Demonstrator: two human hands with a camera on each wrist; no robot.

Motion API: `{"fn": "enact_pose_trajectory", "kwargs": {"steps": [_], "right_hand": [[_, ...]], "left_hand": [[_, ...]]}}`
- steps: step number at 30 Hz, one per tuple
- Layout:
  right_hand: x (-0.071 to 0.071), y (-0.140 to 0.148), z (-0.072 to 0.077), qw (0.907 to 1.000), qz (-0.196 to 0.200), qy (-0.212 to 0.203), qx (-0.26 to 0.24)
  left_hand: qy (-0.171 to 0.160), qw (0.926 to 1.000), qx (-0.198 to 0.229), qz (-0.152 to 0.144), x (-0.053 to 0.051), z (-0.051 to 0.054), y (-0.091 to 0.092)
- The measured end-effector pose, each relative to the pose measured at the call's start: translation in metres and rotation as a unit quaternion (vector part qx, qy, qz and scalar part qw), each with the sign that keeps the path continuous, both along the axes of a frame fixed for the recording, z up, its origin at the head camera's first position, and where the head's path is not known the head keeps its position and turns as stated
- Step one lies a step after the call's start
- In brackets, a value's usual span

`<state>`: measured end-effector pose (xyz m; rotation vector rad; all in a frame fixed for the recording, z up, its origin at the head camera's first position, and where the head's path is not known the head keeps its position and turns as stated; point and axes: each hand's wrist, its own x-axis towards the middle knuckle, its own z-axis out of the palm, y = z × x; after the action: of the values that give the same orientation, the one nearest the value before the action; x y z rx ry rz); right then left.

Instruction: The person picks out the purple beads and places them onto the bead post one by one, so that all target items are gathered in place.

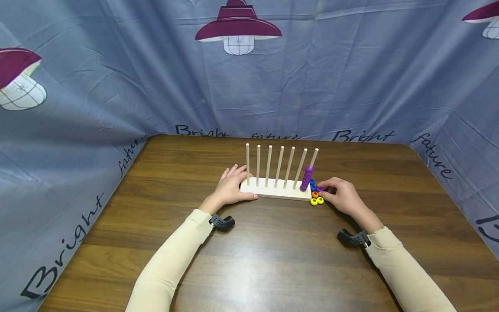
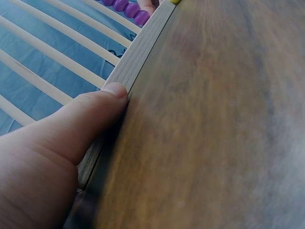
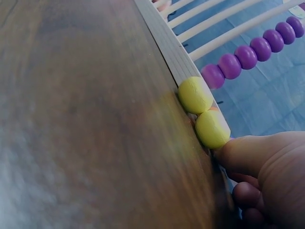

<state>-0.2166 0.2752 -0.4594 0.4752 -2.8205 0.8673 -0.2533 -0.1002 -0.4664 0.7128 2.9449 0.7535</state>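
A pale wooden peg stand (image 1: 283, 196) sits on the table with a row of several upright pegs. Purple beads (image 1: 306, 178) are stacked on its rightmost peg; the other pegs are bare. My left hand (image 1: 231, 189) grips the stand's left end, with the thumb (image 2: 97, 112) along the front edge and the fingers behind. At the right end, my right hand (image 1: 343, 197) pinches a loose purple bead (image 1: 320, 189) between thumb and index finger. Beside it lie two yellow beads (image 3: 195, 95), an orange bead (image 1: 315, 195) and blue beads (image 1: 313, 187). The right wrist view mostly hides the pinched bead.
The brown wooden table (image 1: 273, 255) extends around the stand. Behind it hangs a blue curtain (image 1: 312, 86) printed with lamps and lettering. Each wrist wears a dark strap mount, such as the left mount (image 1: 223, 222).
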Motion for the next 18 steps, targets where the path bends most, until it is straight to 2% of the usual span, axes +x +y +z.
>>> {"fn": "enact_pose_trajectory", "kwargs": {"steps": [18], "right_hand": [[-0.0012,0.0036,0.0063,0.9997,-0.016,-0.015,-0.010]], "left_hand": [[0.010,0.9999,0.001,-0.002,0.0012,0.0005,-0.0004]]}}
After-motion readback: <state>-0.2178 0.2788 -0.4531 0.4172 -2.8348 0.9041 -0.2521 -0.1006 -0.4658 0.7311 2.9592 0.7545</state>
